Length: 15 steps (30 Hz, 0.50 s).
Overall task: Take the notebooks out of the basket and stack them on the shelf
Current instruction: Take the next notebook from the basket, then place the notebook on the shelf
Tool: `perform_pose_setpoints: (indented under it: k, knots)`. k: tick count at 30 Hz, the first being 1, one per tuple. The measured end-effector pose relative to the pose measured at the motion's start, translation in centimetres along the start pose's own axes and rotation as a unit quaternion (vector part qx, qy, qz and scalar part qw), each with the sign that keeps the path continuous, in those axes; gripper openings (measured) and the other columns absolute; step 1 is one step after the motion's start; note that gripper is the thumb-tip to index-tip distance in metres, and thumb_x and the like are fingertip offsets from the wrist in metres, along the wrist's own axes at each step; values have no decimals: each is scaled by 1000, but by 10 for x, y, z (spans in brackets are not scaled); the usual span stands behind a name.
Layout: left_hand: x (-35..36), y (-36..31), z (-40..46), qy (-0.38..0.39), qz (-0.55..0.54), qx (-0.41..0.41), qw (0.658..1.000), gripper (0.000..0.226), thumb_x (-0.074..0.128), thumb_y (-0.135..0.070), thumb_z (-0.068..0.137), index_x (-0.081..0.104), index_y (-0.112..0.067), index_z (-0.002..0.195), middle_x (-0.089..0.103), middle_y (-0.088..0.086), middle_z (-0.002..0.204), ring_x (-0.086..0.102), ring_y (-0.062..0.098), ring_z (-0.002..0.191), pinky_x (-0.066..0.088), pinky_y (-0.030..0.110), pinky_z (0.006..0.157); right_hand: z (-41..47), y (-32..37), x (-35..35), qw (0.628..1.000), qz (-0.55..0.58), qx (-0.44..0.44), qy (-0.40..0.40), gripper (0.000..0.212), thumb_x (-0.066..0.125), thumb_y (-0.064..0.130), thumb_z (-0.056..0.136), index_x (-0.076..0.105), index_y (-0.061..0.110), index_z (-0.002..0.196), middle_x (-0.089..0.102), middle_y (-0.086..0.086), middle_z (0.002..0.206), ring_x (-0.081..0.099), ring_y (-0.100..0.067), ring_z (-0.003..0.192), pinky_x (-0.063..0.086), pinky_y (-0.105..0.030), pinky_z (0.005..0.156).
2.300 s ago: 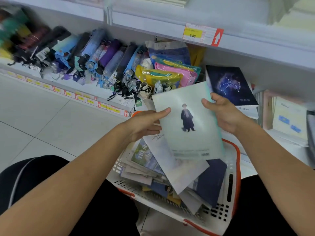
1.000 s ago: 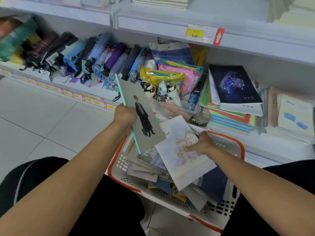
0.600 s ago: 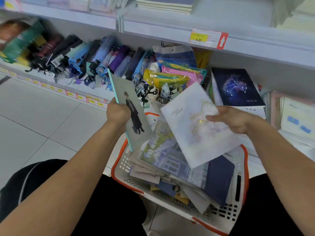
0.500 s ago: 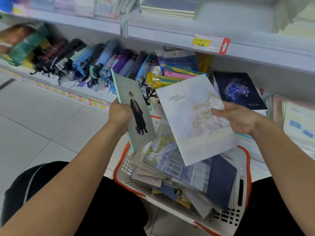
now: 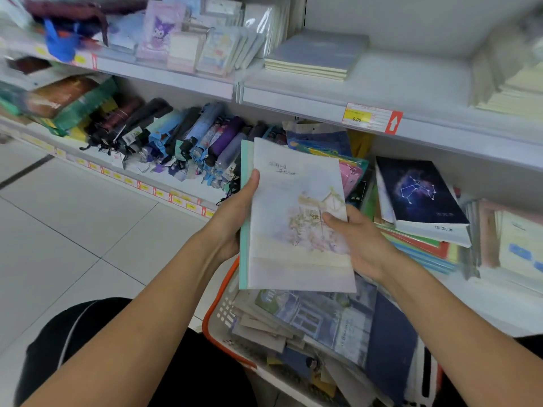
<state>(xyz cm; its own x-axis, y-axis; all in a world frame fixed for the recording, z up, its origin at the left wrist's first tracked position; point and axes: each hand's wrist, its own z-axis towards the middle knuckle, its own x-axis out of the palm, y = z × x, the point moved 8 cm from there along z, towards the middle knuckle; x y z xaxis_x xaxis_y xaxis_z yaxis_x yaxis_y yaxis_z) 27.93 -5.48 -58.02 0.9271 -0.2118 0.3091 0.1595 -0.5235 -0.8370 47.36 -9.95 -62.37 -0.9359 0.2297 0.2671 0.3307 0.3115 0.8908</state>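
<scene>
Head view shows our left hand [image 5: 235, 212] and right hand [image 5: 357, 245] closed together on two notebooks held as one pile above the basket [image 5: 219, 312]. Our left thumb lies over the left edge of the pale notebook [image 5: 296, 218] on top, with the fingers hidden behind the pile. Our right thumb presses on its cover near the right edge, the palm under that side. Beneath it sits the teal notebook [image 5: 244, 212], of which only a strip along the left edge and top corner shows. The two covers lie nearly flush, tilted up toward us.

Directly below the grip, the basket holds a loose heap of more notebooks: a blue-grey one [image 5: 323, 321] with a building drawing on top, and a dark navy one [image 5: 390, 342] to its right (the rest are overlapping edges we cannot sort out).

Beyond and left of the grip lies a row of folded umbrellas [image 5: 182, 133] on the lower shelf. Right of the grip, a dark notebook [image 5: 417, 189] with a constellation tops a pile on the same shelf. Above the grip, on the upper shelf [image 5: 411, 83], rests a short stack [image 5: 314, 54] of pale notebooks, with a price tag [image 5: 371, 117] on the rail just below.
</scene>
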Motion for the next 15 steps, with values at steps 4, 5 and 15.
perform_pose_setpoints:
  k: [4,5,15]
  knots:
    - [8,-6,-3,34,15,38,999,37,64,-22,90,63,-10,125,69,11,120,68,29,107,55,43,91,-8,28,-1,991,-33,-107,-70,33,66,7,92,56,25,118,67,-8,123,63,-28,116,48,-53,103]
    - [8,-8,-3,29,21,49,998,35,63,-14,90,63,-8,125,69,11,120,68,28,105,57,41,86,-11,34,1,990,-38,-122,-61,39,66,7,92,56,30,122,68,-4,124,64,-25,116,49,-51,102]
    - [12,-72,-13,-7,-6,165,986,39,58,5,88,62,-10,124,73,4,111,73,20,89,59,28,66,-58,89,37,988,-36,-82,125,42,53,3,97,55,23,134,70,-1,123,67,-22,112,56,-37,92]
